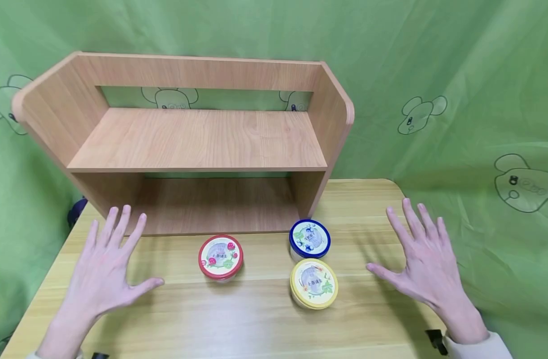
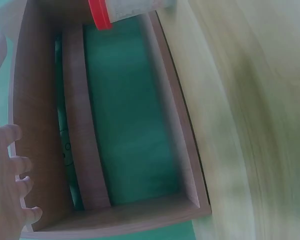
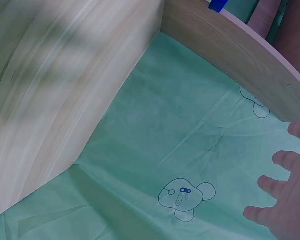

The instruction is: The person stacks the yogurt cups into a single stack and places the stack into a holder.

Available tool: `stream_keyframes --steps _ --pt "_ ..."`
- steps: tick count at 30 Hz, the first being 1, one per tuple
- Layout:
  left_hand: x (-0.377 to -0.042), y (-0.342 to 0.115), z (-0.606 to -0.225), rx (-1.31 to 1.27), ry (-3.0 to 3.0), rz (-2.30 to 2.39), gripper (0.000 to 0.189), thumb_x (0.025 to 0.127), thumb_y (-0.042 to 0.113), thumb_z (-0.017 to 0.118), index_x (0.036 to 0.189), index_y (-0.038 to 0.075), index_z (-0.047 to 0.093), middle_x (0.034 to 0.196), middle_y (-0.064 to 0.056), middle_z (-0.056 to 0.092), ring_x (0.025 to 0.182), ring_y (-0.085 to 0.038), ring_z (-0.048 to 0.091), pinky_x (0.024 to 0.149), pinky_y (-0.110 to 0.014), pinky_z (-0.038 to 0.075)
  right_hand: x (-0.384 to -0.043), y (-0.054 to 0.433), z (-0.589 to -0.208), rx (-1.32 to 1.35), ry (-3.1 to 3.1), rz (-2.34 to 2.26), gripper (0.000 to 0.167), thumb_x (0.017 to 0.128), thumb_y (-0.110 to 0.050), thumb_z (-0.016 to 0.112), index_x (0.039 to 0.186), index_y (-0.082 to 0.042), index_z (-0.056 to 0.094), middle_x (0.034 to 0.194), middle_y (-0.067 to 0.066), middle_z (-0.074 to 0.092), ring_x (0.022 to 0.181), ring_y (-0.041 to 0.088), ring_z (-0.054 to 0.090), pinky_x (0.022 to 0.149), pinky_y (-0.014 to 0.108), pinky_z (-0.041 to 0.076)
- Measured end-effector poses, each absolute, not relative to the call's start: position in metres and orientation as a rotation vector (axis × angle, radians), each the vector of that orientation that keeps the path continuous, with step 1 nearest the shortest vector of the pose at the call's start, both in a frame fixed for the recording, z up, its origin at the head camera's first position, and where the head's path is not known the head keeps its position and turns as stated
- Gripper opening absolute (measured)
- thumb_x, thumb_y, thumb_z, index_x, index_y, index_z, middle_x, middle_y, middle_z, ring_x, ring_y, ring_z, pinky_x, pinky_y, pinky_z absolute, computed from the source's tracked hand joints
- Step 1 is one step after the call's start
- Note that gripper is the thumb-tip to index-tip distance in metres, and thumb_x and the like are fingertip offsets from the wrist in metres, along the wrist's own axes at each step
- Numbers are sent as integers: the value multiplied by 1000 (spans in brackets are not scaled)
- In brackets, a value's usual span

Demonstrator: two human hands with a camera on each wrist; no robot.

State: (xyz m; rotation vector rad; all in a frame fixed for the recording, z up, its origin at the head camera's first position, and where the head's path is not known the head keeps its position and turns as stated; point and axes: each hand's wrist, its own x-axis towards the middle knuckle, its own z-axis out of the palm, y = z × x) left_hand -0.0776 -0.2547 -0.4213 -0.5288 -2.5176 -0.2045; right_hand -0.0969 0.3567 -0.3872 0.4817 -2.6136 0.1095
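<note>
Both hands hover over the table with fingers spread, holding nothing. My left hand (image 1: pixel 104 271) is at the left, in front of the shelf's left end. At the right, my right hand (image 1: pixel 426 264) is over the table's right edge. Between them stand three round lidded tubs. The red-lidded tub (image 1: pixel 220 257) with berry pictures is nearest the left hand. A blue-lidded tub (image 1: pixel 310 238) stands close to the shelf's right front corner. Just in front of it, overlapping it in the head view, is a yellow-lidded tub (image 1: pixel 314 283), nearest the right hand.
A two-level wooden shelf (image 1: pixel 198 139) stands at the back left of the light wooden table (image 1: pixel 247 329), its boards bare. Green cloth (image 1: pixel 462 75) printed with mouse-like heads hangs behind and at the sides. A dark object (image 1: pixel 75 213) shows beyond the left table edge.
</note>
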Motion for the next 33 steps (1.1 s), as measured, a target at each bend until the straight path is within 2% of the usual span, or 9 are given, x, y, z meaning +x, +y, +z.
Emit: stream_keyframes --steps 4,8,15,19,22,25,27,29,33 --pt "-75 -253 -423 -534 -2534 -219 118 85 99 27 166 14 31 173 -24 25 167 -37 11 140 -52 -2 -95 356 -389 502 -2605 116 117 76 -87 62 167 -21 30 179 11 14 165 44 16 136 68 6" --pt "-72 -252 -427 -538 -2551 -264 117 85 98 32 168 15 27 174 -24 23 167 -36 10 141 -45 -5 -93 355 -392 523 -2615 140 117 75 -82 67 167 -20 31 179 10 14 165 41 15 137 66 6" --pt "-70 -250 -435 -562 -2565 -455 120 82 92 54 167 12 27 176 -22 18 168 -33 7 139 -28 -7 -88 347 -405 566 -2672 240 119 74 -73 77 168 -18 28 179 11 15 165 41 15 141 45 1" --pt "-70 -246 -440 -567 -2577 -531 123 78 83 70 168 14 25 178 -18 16 169 -26 4 135 -19 -7 -84 340 -413 578 -2713 325 121 73 -65 83 168 -19 26 179 10 16 163 43 21 139 53 12" --pt "-69 -242 -443 -561 -2586 -596 125 74 72 81 169 15 24 178 -15 16 169 -23 6 134 -17 -3 -81 335 -419 592 -2733 436 121 71 -58 87 168 -18 27 178 11 19 161 45 26 137 57 18" --pt "-67 -239 -447 -531 -2617 -690 128 69 57 91 169 17 23 178 -11 16 168 -23 11 138 -30 8 -79 331 -423 609 -2737 572 121 69 -50 91 167 -17 29 177 13 23 159 46 29 131 68 25" --pt "-66 -237 -449 -504 -2645 -756 130 66 48 95 170 19 21 179 -9 16 168 -23 13 138 -41 15 -77 329 -426 624 -2728 649 122 67 -47 93 167 -17 30 175 13 27 158 44 32 120 79 32" --pt "-66 -234 -451 -481 -2666 -815 131 65 42 97 170 20 20 179 -7 16 167 -24 15 135 -55 23 -75 326 -429 637 -2718 723 122 66 -43 95 167 -17 31 174 13 30 159 35 33 108 85 38" --pt "-68 -230 -457 -459 -2684 -931 131 66 36 98 170 22 19 178 -7 19 166 -26 20 126 -72 30 -72 322 -435 644 -2725 835 120 65 -34 98 165 -17 35 172 12 36 158 8 29 106 85 40"
